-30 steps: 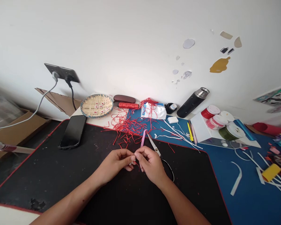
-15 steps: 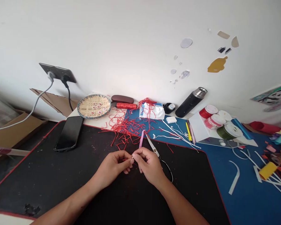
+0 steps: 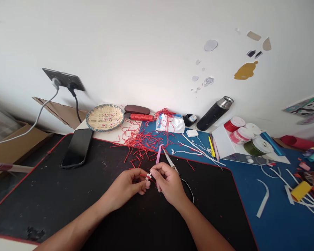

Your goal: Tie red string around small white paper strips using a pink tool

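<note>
Small white-and-red piece (image 3: pixel 148 177): it is between the fingertips of the two hands, held above the black mat with red edge (image 3: pixel 211 209); its material is too small to tell.
Long axis of the piece: it seems to lean, from the left thumb up and away toward the right fingertips; it is too small to be certain.
Left hand (image 3: pixel 131 185): grasping the lower-left part of the piece between thumb and fingers.
Right hand (image 3: pixel 169 181): pinching at the upper-right end of it, with thumb and forefinger.
Nearer hand: neither, because both touch the piece; more of it rests against the left.
Thin red thread: it shows at the piece, close to both hands.
Metal scissors with dark handle (image 3: pixel 171 162): just beyond the right hand, partly hidden by it.
Tangled heap of red thread pieces (image 3: pixel 143 140): farther forward, apart from both hands.
</note>
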Demonstrator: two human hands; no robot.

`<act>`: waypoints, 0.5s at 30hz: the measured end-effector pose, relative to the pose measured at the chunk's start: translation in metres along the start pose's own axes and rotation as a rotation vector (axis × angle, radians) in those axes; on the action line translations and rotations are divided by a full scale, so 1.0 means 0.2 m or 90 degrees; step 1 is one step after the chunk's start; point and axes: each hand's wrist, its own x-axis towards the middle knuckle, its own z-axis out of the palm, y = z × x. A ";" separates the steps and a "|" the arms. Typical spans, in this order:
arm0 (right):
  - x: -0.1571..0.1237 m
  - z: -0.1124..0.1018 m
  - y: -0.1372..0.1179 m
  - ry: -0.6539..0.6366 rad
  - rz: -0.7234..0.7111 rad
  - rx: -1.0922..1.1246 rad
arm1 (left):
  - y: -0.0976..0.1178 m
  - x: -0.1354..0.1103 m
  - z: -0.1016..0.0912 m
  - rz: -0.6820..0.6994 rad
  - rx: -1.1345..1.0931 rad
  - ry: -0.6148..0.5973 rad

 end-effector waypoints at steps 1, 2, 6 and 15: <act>0.00 0.00 0.00 0.003 -0.002 0.006 | 0.00 0.00 0.00 -0.004 0.000 0.003; 0.00 0.00 0.00 0.004 -0.004 0.010 | 0.00 0.00 0.00 -0.008 -0.001 0.007; 0.00 0.00 0.00 0.005 -0.007 0.021 | 0.02 0.00 -0.01 -0.008 -0.029 0.031; 0.00 0.00 0.01 0.001 -0.002 0.011 | 0.02 -0.01 -0.01 -0.005 -0.014 0.031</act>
